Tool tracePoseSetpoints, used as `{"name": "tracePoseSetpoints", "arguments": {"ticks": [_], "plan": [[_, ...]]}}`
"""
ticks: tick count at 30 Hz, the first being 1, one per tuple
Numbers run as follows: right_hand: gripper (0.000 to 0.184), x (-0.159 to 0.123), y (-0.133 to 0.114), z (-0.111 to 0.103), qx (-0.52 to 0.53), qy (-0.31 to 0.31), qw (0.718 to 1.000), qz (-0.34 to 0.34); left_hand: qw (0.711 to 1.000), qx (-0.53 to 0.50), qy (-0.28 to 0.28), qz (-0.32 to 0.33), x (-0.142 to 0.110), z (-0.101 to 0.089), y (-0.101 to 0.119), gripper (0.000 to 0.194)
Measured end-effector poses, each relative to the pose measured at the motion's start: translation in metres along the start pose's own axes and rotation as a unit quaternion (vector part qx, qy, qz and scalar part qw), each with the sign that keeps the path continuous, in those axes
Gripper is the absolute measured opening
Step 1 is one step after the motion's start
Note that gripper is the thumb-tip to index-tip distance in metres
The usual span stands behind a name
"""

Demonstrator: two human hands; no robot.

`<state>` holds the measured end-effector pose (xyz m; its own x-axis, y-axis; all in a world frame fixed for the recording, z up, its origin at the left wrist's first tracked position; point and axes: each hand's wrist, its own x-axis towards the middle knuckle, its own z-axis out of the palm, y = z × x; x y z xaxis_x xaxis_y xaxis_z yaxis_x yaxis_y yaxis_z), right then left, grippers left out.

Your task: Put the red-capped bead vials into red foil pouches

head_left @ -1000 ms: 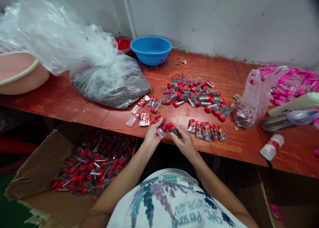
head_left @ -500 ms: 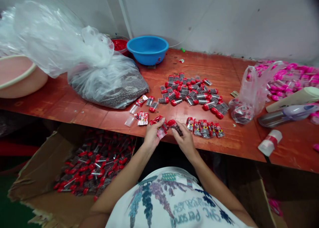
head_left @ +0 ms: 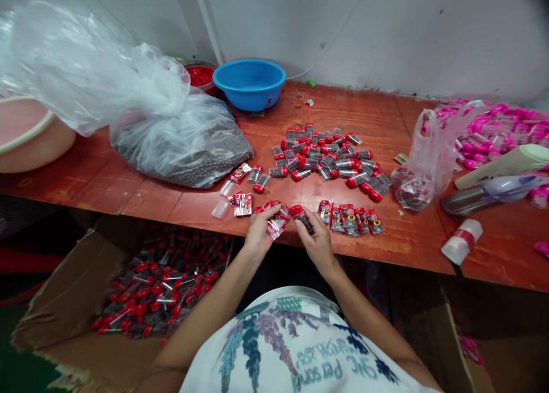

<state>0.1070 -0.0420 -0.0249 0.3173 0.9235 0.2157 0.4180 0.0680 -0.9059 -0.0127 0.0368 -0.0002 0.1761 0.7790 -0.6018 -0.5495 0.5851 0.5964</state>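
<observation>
My left hand [head_left: 259,230] is closed on a small red printed packet [head_left: 278,221] with a pinkish, see-through lower part. Close beside it, my right hand [head_left: 316,238] grips a small clear bottle [head_left: 302,217] with a red cap and dark beads inside. The two hands meet over the table's front edge. Right of them lies a row of red packets [head_left: 349,218]. On the left are another red packet [head_left: 243,204] and a clear empty tube [head_left: 220,209]. Beyond my hands spreads a pile of red-capped bottles [head_left: 330,158].
A plastic bag of dark beads [head_left: 184,147] slumps on the left of the red table [head_left: 369,107]. Behind stands a blue basin [head_left: 249,84]. Right are a knotted plastic bag [head_left: 422,170], a drinking bottle [head_left: 469,197] and pink items [head_left: 501,130]. Below left, a carton [head_left: 64,307] holds red-capped bottles.
The view has shifted slightly. My left hand has tilted the packet a little, so more of its print shows; both hands keep their holds.
</observation>
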Motion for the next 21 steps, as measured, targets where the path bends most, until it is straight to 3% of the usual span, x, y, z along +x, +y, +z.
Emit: {"name": "tracePoseSetpoints", "arguments": {"ticks": [9, 12, 15, 21], "plan": [[0.032, -0.006, -0.006, -0.001, 0.027, 0.01, 1.0, -0.007, 1.0, 0.002, 0.004, -0.02, 0.0, 0.0, 0.001, 0.011], [0.031, -0.005, 0.0, 0.001, 0.056, 0.022, 0.997, 0.049, 0.999, 0.024, -0.01, -0.037, 0.0, -0.003, 0.0, 0.014], [0.034, -0.002, 0.006, 0.002, 0.157, 0.037, 0.979, 0.123, 0.996, 0.069, 0.012, -0.047, -0.001, -0.005, 0.0, 0.024], [0.047, 0.008, -0.001, -0.002, 0.24, 0.056, 0.96, 0.135, 0.993, 0.112, 0.026, -0.025, -0.009, -0.001, -0.004, 0.036]]}}
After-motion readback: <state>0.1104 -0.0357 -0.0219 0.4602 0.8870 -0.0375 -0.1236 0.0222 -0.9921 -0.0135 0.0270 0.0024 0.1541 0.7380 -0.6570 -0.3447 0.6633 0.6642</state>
